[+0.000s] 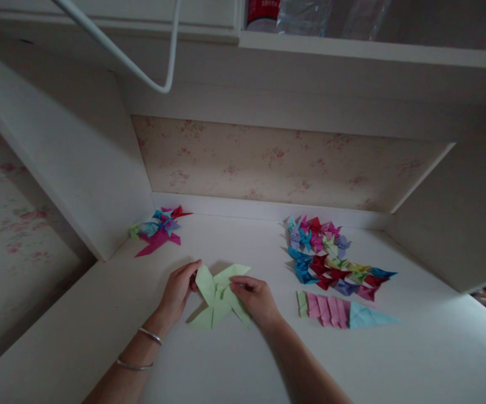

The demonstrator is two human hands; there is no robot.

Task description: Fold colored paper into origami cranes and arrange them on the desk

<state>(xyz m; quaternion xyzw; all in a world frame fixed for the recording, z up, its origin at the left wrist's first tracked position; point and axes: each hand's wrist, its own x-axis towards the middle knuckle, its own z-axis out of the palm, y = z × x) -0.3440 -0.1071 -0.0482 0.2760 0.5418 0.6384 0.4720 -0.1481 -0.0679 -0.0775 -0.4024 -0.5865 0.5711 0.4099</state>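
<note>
Head: paper (221, 307) apart from back edge (234, 217)

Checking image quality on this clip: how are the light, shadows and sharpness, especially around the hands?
Head view: dim overall, the white tabletop brightest toward its right edge; soft shadow beside the right forearm. Head view: the light-green paper reads clearly, though fine creases look soft; lettering on the red container is illegible; faint glare on the clear plastic.
</note>
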